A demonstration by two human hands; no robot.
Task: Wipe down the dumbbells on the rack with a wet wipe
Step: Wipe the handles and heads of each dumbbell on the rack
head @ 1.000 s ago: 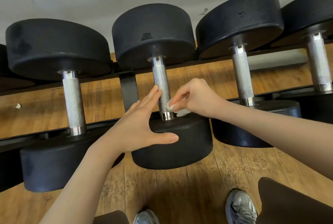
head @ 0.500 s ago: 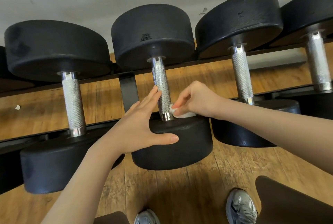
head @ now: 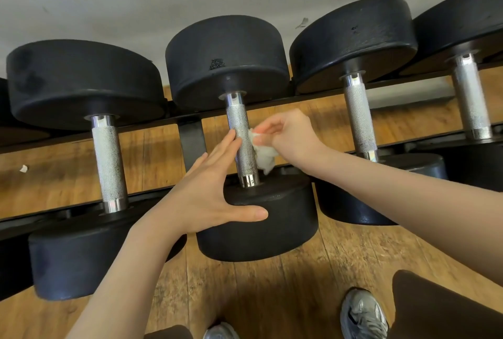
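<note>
since half a second ago the right hand has risen from the base of the knurled handle to about its middle, pinching a crumpled white wet wipe against the handle's right side. left hand is spread wide, fingers along the handle's left, thumb on the near head of the middle dumbbell; palm contact is hard to judge. it rests on the black rack, between neighbouring dumbbells, above a wooden floor.
</note>
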